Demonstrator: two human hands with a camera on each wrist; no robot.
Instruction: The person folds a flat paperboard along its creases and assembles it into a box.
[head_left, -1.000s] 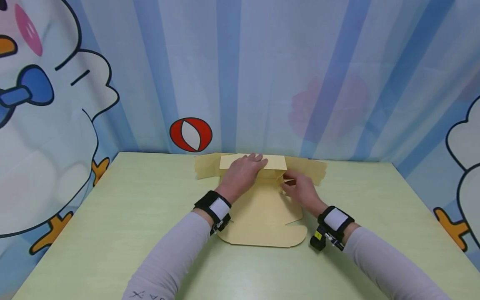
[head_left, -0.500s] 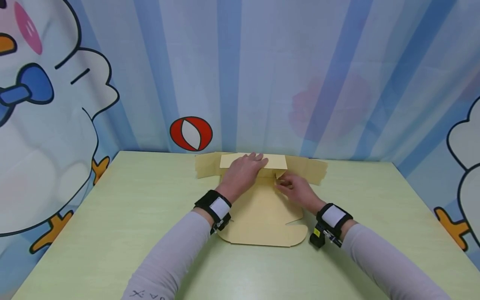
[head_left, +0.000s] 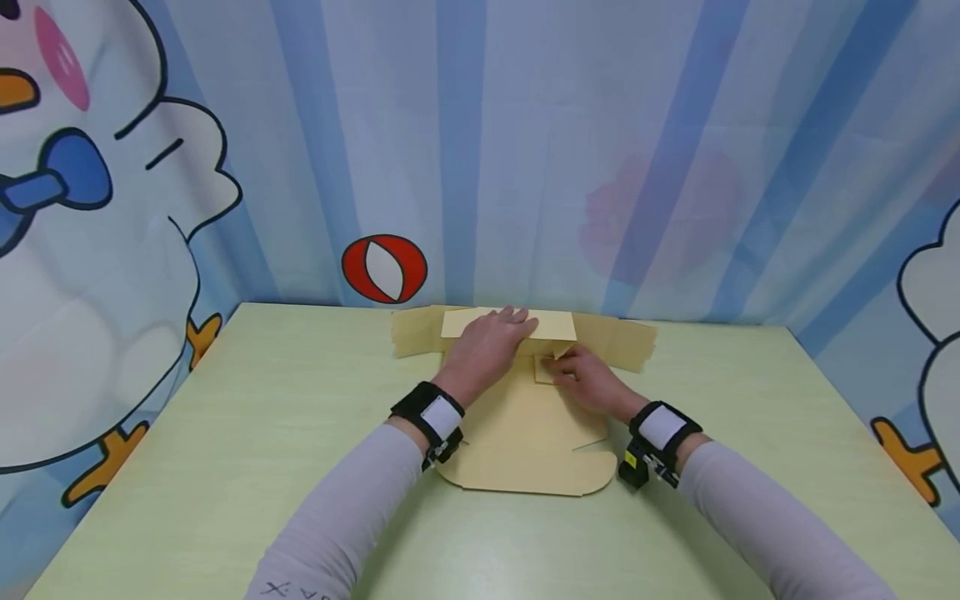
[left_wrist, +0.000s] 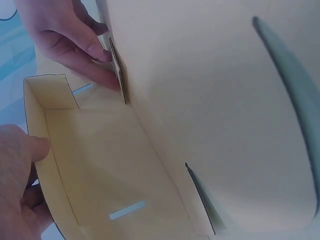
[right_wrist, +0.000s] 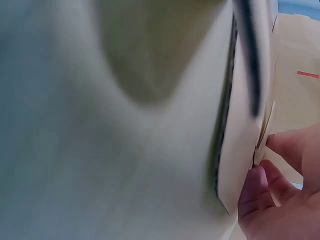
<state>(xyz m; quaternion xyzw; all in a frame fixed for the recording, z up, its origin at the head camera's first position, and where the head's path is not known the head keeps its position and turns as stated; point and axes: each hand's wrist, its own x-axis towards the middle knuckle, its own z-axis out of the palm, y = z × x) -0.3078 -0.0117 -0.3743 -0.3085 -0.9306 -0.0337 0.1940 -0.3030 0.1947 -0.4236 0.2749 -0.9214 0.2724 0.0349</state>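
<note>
A partly folded tan cardboard box blank lies on the table with its far panel standing up and folded over at the top. My left hand grips that far panel; in the left wrist view the thumb hooks over the panel's edge. At the right end of the panel, my right hand pinches a small side flap that is bent inward. The right wrist view has its fingertips around this flap. Part of the flap is hidden behind the fingers.
Wide cardboard side wings stick out on the left and right of the far panel. A rounded front flap lies toward me on the pale green table. A striped cartoon curtain hangs behind the table's far edge.
My right hand has moved slightly left, turning the small flap inward beneath the far panel. My left hand has kept its hold on the panel.
</note>
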